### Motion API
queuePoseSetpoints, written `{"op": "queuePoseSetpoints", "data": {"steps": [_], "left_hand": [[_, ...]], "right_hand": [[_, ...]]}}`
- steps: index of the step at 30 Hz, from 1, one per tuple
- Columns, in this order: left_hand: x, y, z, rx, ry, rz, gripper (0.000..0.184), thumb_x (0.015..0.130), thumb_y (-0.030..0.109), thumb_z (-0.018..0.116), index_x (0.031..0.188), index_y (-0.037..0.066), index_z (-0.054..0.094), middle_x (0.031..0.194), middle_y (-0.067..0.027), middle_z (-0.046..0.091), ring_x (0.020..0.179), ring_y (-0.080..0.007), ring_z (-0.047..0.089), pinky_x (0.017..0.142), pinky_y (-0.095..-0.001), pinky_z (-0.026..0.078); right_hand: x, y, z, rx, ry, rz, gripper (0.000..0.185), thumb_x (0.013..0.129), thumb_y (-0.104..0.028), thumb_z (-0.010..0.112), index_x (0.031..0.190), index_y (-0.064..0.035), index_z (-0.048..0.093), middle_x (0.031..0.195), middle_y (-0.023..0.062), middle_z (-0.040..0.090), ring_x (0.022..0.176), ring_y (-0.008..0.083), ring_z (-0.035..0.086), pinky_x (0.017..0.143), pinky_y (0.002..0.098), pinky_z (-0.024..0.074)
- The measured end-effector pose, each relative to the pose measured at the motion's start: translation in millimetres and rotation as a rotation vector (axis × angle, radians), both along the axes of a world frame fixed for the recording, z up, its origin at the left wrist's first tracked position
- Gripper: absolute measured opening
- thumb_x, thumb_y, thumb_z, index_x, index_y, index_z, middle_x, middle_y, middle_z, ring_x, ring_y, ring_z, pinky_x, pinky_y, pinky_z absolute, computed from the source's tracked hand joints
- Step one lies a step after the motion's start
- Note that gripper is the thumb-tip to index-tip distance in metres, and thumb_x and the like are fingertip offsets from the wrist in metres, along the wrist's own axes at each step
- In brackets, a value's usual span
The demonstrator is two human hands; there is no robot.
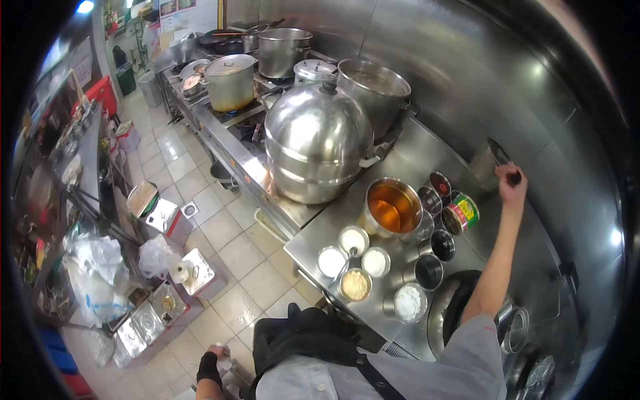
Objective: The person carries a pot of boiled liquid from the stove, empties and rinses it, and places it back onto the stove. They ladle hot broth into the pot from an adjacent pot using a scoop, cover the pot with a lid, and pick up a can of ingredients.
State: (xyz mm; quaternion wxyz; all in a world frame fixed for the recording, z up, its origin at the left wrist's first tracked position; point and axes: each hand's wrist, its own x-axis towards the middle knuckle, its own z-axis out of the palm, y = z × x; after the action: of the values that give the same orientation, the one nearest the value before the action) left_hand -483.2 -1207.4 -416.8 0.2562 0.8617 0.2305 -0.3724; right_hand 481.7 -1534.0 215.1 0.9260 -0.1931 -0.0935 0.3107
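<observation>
My right hand [512, 185] is stretched out toward the steel wall at the right, fingers wrapped round a dark handle whose round end shows. The handle seems to belong to a metal utensil [484, 165]; its exact kind is unclear against the shiny wall. Nearby on the counter stands a tin with a green and yellow label [461, 213]. My left hand [218, 351], with a black band at the wrist, hangs low by my side. Its fingers look curled, with something whitish beside them that I cannot make out.
On the steel counter [320, 243] are a pot of amber liquid [393, 210], several bowls of white and yellow powders [355, 285] and dark-filled containers [428, 272]. A domed steamer [320, 140] and big pots [230, 83] stand on the stove. Lidded bins [143, 330] line the tiled floor [247, 280].
</observation>
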Motion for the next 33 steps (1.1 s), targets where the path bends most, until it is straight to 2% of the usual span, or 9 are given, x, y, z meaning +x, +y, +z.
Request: {"op": "queuePoseSetpoints", "data": {"steps": [6,8,9,13,16,19,23,29,33], "left_hand": [[5,52,12,-0.173,-0.035,-0.038,0.027,0.081,0.034,0.057,0.105,0.033,0.069,0.107,0.0067,0.068,0.097,-0.0176,0.064,0.083,-0.0344,0.051],[22,75,19,-0.151,0.039,-0.113,0.027,0.081,0.031,0.056,0.105,0.034,0.069,0.108,0.0045,0.068,0.097,-0.0187,0.065,0.083,-0.0345,0.051],[27,87,19,-0.173,0.093,-0.005,0.026,0.081,0.037,0.059,0.104,0.032,0.069,0.109,0.0012,0.068,0.100,-0.0219,0.064,0.087,-0.0362,0.050],[43,151,-23,-0.159,-0.113,-0.140,0.025,0.083,0.032,0.055,0.104,0.030,0.068,0.101,-0.0020,0.069,0.097,-0.0245,0.065,0.083,-0.0355,0.052],[82,174,-24,-0.075,0.055,0.109,0.023,0.083,0.033,0.056,0.098,0.026,0.071,0.097,-0.0036,0.070,0.094,-0.0244,0.066,0.080,-0.0337,0.053],[79,208,-42,-0.234,-0.264,0.146,0.021,0.080,0.035,0.061,0.095,0.024,0.073,0.096,-0.0036,0.070,0.091,-0.0231,0.067,0.081,-0.0339,0.053],[100,229,-47,-0.152,-0.038,0.101,0.022,0.079,0.041,0.064,0.095,0.029,0.073,0.096,-0.0013,0.070,0.091,-0.0217,0.067,0.082,-0.0336,0.052],[119,260,-39,-0.233,0.083,0.164,0.021,0.081,0.045,0.059,0.094,0.036,0.073,0.102,0.0010,0.069,0.095,-0.0208,0.066,0.086,-0.0333,0.051],[129,278,-33,-0.168,0.019,0.185,0.020,0.083,0.041,0.059,0.095,0.034,0.073,0.100,-0.0020,0.070,0.091,-0.0232,0.067,0.083,-0.0336,0.053]], "right_hand": [[34,186,33,-0.022,0.081,0.024,0.026,0.078,0.008,0.052,0.093,0.0190,0.034,0.081,0.0150,0.041,0.063,0.0191,0.050,0.057,0.0252,0.0500],[63,239,32,-0.018,0.041,0.050,0.025,0.076,0.008,0.053,0.094,0.0154,0.037,0.082,0.0180,0.043,0.064,0.0190,0.050,0.057,0.0248,0.0498],[69,264,34,-0.076,-0.034,0.028,0.021,0.075,0.009,0.053,0.091,0.0128,0.039,0.081,0.0179,0.045,0.063,0.0188,0.050,0.057,0.0250,0.0499],[81,352,50,-0.238,0.015,0.016,0.009,0.075,0.007,0.052,0.081,0.0061,0.045,0.074,0.0145,0.051,0.059,0.0188,0.052,0.052,0.0259,0.0501],[82,410,58,-0.479,-0.139,-0.119,0.012,0.073,0.006,0.055,0.075,0.0064,0.043,0.068,0.0092,0.045,0.056,0.0175,0.050,0.045,0.0219,0.0485],[79,452,63,-0.662,-0.187,-0.181,0.012,0.071,0.005,0.056,0.070,0.0027,0.045,0.065,0.0080,0.047,0.051,0.0160,0.050,0.043,0.0203,0.0475],[92,492,65,-0.896,-0.244,-0.242,0.009,0.069,0.003,0.056,0.070,-0.0024,0.049,0.063,0.0080,0.052,0.048,0.0168,0.052,0.045,0.0263,0.0495],[78,541,52,-1.193,-0.450,-0.364,0.012,0.064,0.005,0.056,0.069,-0.0028,0.048,0.061,0.0064,0.049,0.046,0.0158,0.051,0.042,0.0234,0.0472],[93,566,34,-1.388,-0.515,-0.355,0.012,0.059,0.006,0.054,0.069,0.0010,0.056,0.060,0.0115,0.053,0.047,0.0216,0.057,0.042,0.0345,0.0488]]}}
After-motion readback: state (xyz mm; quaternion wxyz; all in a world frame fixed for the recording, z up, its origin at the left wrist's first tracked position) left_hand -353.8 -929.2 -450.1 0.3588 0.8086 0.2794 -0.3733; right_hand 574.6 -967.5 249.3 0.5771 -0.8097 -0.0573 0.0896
